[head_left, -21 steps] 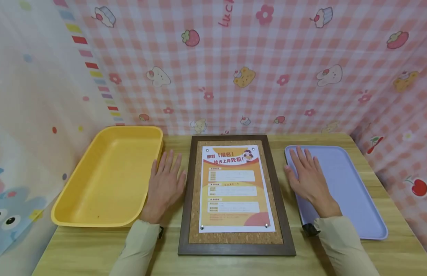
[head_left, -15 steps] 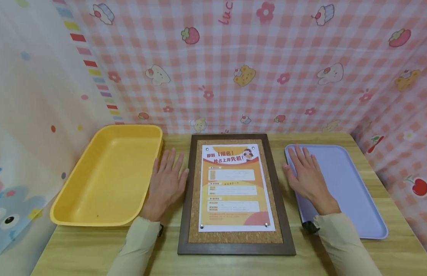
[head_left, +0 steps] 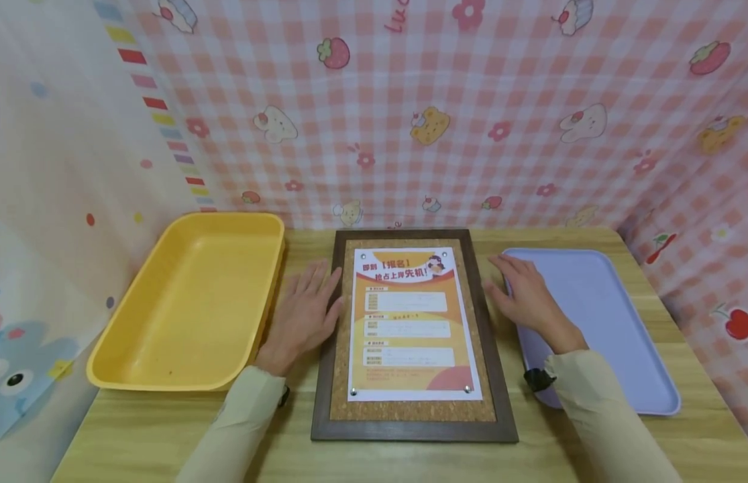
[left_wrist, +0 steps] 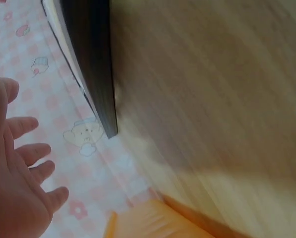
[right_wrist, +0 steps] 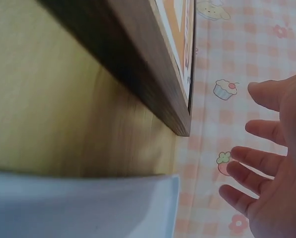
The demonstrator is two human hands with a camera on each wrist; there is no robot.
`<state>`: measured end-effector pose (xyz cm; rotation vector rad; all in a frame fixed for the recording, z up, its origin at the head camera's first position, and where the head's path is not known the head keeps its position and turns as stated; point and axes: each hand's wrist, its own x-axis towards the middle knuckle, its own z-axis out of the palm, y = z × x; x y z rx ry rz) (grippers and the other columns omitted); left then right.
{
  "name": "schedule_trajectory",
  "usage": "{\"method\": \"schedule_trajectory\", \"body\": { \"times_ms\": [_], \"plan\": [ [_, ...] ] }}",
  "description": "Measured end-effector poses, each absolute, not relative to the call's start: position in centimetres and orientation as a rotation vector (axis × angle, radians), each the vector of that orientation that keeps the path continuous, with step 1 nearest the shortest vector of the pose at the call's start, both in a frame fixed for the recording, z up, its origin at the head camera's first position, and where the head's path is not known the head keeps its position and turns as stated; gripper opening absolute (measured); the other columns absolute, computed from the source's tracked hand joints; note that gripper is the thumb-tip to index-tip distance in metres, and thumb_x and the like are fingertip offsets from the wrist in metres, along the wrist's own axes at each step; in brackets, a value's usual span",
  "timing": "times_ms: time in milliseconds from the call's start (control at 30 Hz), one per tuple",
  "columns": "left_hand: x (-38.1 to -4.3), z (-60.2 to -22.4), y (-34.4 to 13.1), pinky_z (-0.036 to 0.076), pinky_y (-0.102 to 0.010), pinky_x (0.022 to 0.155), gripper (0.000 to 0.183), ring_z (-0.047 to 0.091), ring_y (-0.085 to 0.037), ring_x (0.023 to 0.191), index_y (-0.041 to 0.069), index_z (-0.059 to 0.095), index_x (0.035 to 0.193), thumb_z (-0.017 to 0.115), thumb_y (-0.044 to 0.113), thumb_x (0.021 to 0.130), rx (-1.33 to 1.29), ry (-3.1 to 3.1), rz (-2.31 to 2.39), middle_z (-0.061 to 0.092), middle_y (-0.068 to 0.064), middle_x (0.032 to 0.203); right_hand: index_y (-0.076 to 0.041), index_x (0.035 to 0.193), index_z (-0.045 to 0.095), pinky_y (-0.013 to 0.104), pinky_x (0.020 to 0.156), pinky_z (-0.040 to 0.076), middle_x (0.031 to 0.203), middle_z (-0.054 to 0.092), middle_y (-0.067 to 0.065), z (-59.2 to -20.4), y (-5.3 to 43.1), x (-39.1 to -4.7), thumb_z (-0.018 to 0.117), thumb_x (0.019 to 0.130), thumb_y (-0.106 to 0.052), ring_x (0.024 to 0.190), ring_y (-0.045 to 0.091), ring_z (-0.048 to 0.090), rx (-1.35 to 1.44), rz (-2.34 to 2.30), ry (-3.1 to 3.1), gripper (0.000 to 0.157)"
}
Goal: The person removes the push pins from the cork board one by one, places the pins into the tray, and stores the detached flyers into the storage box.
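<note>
A cork board (head_left: 410,412) in a dark brown frame lies in the middle of the table. Pinned on it at the corners is a printed orange poster (head_left: 404,335). My left hand (head_left: 304,312), fingers extended, is between the yellow tray and the board, its fingertips overlapping the frame's left side in the head view. In the left wrist view the same hand (left_wrist: 14,183) holds nothing. My right hand (head_left: 527,298) is over the left rim of the lilac tray, thumb towards the frame's right side. The right wrist view shows that hand (right_wrist: 272,168) with fingers spread and nothing in them.
The deep yellow tray (head_left: 192,315) stands at the left of the wooden table (head_left: 277,456). A shallow lilac tray (head_left: 609,329) lies at the right. Behind the table hangs a pink checked cloth (head_left: 386,87), with more cloth along both sides.
Both hands have moved inward towards the framed board, the left one to the right and the right one to the left. The head view has tilted slightly. Board and trays stay put.
</note>
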<state>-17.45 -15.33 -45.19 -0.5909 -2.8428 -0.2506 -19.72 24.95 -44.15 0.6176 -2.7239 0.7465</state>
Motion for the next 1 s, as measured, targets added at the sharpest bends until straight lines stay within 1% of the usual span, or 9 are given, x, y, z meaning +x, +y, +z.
{"method": "schedule_trajectory", "body": {
  "times_ms": [67,133,267,367,467,633,767,933,1000],
  "plan": [
    [-17.5,-45.2,-15.2,0.022,-0.056,0.118,0.055,0.026,-0.035,0.148,0.008,0.041,0.152,0.044,0.036,0.105,-0.626,-2.865,-0.248,0.031,-0.019,0.159,0.010,0.134,0.054,0.065,0.101,0.033,0.133,0.052,0.034,-44.0,24.8,-20.1,0.064,0.094,-0.015,0.120,0.052,0.046,0.626,0.777,-2.733,0.048],
    [-17.7,-45.2,-15.0,0.021,-0.056,0.119,0.054,0.024,-0.034,0.149,0.008,0.042,0.152,0.045,0.036,0.105,-0.653,-2.887,-0.271,0.029,-0.018,0.160,0.008,0.135,0.054,0.062,0.096,0.040,0.128,0.055,0.032,-43.9,24.6,-20.4,0.063,0.096,-0.017,0.113,0.049,0.052,0.623,0.813,-2.763,0.047],
    [-18.0,-45.3,-14.7,0.019,-0.056,0.119,0.055,0.022,-0.034,0.150,0.008,0.042,0.151,0.044,0.037,0.105,-0.693,-2.918,-0.325,0.027,-0.017,0.161,0.004,0.140,0.051,0.053,0.082,0.048,0.125,0.055,0.026,-43.8,24.1,-21.1,0.057,0.101,-0.025,0.097,0.038,0.058,0.566,0.896,-2.876,0.049],
    [-18.2,-45.6,-14.4,0.019,-0.055,0.119,0.056,0.021,-0.033,0.150,0.009,0.039,0.153,0.042,0.038,0.105,-0.724,-2.952,-0.338,0.027,-0.016,0.161,0.004,0.140,0.051,0.046,0.073,0.048,0.123,0.056,0.025,-43.8,23.8,-21.6,0.056,0.102,-0.026,0.087,0.031,0.058,0.535,0.928,-2.916,0.048],
    [-18.4,-45.9,-14.1,0.016,-0.054,0.120,0.057,0.018,-0.032,0.151,0.010,0.035,0.155,0.040,0.038,0.106,-0.757,-2.991,-0.345,0.026,-0.015,0.162,0.004,0.137,0.054,0.040,0.068,0.046,0.119,0.059,0.025,-43.8,23.4,-22.1,0.058,0.101,-0.021,0.081,0.028,0.057,0.536,0.958,-2.907,0.044],
    [-18.7,-46.3,-13.5,0.013,-0.053,0.121,0.059,0.015,-0.031,0.152,0.010,0.033,0.156,0.040,0.040,0.106,-0.815,-3.028,-0.383,0.026,-0.015,0.162,0.005,0.134,0.057,0.040,0.069,0.047,0.114,0.062,0.023,-44.0,22.9,-22.7,0.060,0.099,-0.015,0.082,0.028,0.059,0.553,1.023,-2.892,0.040],
    [-19.0,-46.5,-13.2,0.012,-0.054,0.121,0.059,0.016,-0.031,0.152,0.010,0.034,0.156,0.041,0.041,0.105,-0.845,-3.036,-0.389,0.026,-0.014,0.162,0.004,0.135,0.056,0.044,0.073,0.048,0.115,0.063,0.022,-44.1,22.7,-23.3,0.059,0.100,-0.014,0.088,0.032,0.059,0.557,1.084,-2.901,0.039],
    [-19.4,-46.8,-12.9,0.012,-0.054,0.121,0.060,0.018,-0.033,0.151,0.011,0.032,0.156,0.040,0.042,0.106,-0.881,-3.049,-0.377,0.024,-0.014,0.163,0.004,0.135,0.056,0.052,0.081,0.049,0.116,0.064,0.023,-44.4,22.3,-24.1,0.058,0.100,-0.013,0.096,0.037,0.060,0.535,1.135,-2.900,0.039],
    [-19.4,-47.0,-12.8,0.011,-0.053,0.121,0.060,0.017,-0.034,0.151,0.012,0.031,0.157,0.039,0.042,0.106,-0.901,-3.073,-0.360,0.023,-0.015,0.163,0.006,0.133,0.056,0.051,0.081,0.049,0.113,0.065,0.023,-44.7,22.0,-24.3,0.059,0.100,-0.012,0.095,0.038,0.061,0.524,1.155,-2.896,0.038]
  ]
}}
